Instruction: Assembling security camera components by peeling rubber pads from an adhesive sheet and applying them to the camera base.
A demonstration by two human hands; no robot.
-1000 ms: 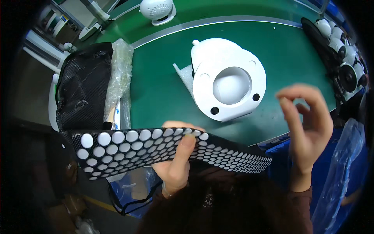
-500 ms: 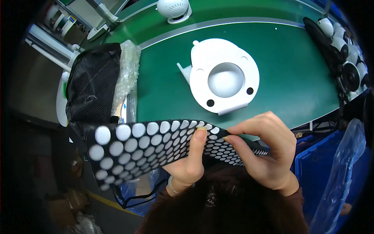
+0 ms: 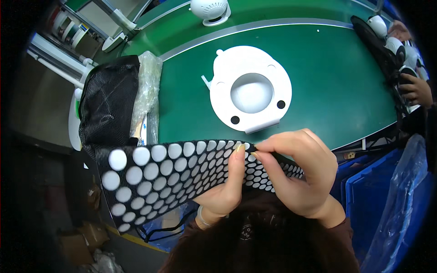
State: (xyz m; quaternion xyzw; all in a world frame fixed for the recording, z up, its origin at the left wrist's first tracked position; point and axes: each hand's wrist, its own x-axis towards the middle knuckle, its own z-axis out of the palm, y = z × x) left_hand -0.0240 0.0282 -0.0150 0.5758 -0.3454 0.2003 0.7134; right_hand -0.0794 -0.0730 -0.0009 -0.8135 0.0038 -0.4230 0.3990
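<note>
**Both hands on the dotted sheet, above the near edge of the worktop**

The black sheet (image 3: 173,177) carries rows of white round pads and is held in the air between the person and the green worktop (image 3: 346,82). It bends from the lower left up toward the centre.

The left hand (image 3: 225,191) supports the sheet from beneath, with its thumb laid up across the pad side; the thumb tip lies near the sheet's upper edge. The hand is closed on the sheet.

The right hand (image 3: 296,175) is curled over the right part of the sheet. Its thumb and forefinger are pressed together at the upper edge, just beside the left thumb tip. Whether they pinch a single pad or the edge itself cannot be told.

On the worktop, beyond the hands, lies a white round housing (image 3: 250,93) with a central bowl and two dark spots on its near rim. A black mesh bundle (image 3: 109,104) and a clear plastic bag (image 3: 146,86) lie at the left end.
</note>
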